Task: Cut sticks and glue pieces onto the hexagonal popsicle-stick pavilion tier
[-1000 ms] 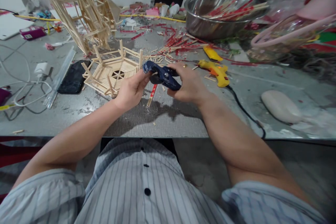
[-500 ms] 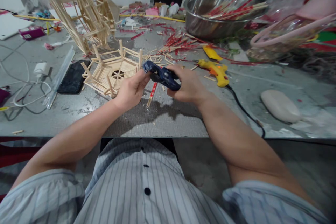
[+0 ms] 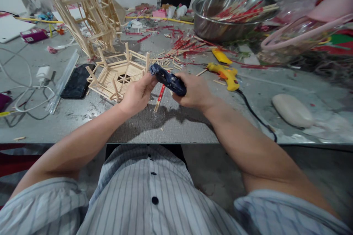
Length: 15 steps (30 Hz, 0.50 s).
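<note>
My right hand (image 3: 194, 90) is wrapped round the handles of a dark blue, plier-like hand tool (image 3: 169, 80), held above the table. At the tool's head, my left hand (image 3: 138, 93) is closed in a pinch; what its fingertips hold is hidden. A chopstick with a red printed band (image 3: 160, 97) shows below the tool, between my hands; I cannot tell whether it touches them. Just beyond my left hand sits a six-sided frame of wooden sticks (image 3: 103, 90) with upright posts and a spoked centre.
A tall stick structure (image 3: 88, 18) stands at the back left, a phone (image 3: 75, 80) nearer. Red-and-wood stick pieces (image 3: 183, 46) lie in the middle. A steel basin (image 3: 209, 25) of chopsticks, a yellow glue gun (image 3: 227, 75) with its cord and a pale rounded object (image 3: 292, 110) are on the right.
My right hand has squeezed the tool's handles closer together and moved slightly left. My left hand stays at the tool's head. The stick frame has not moved.
</note>
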Available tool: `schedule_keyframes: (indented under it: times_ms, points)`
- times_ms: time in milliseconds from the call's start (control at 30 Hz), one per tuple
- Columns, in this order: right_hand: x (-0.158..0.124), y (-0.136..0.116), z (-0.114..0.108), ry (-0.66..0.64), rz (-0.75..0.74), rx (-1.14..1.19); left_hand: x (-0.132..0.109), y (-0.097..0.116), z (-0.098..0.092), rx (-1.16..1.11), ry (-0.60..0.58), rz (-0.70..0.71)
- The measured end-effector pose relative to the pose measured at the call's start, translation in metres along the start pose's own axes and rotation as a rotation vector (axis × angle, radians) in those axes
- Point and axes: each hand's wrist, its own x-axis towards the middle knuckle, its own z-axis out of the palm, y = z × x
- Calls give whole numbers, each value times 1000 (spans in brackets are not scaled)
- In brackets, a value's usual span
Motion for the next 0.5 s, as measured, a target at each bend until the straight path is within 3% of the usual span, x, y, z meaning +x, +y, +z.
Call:
schedule_keyframes:
  times_ms: [500]
  points:
    - [1,-2,6,-17,62,18,3,-6,-1,-30,-39,-17]
